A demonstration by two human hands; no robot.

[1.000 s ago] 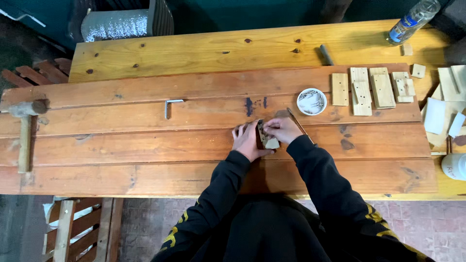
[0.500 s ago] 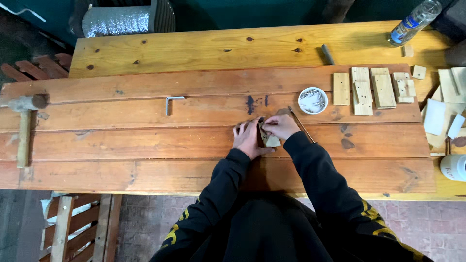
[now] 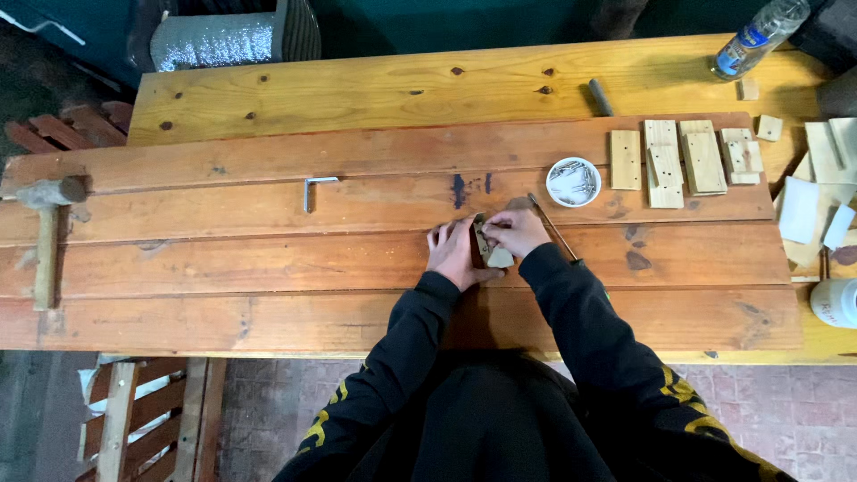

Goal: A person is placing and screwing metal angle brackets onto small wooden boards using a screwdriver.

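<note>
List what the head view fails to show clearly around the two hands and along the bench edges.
- Small piece: mostly covered by left hand and right hand; shape and grip unclear.
- Dish: contents too small to identify.
- Bottle: cut off by the top edge.
- White container: cut off by the right edge.
</note>
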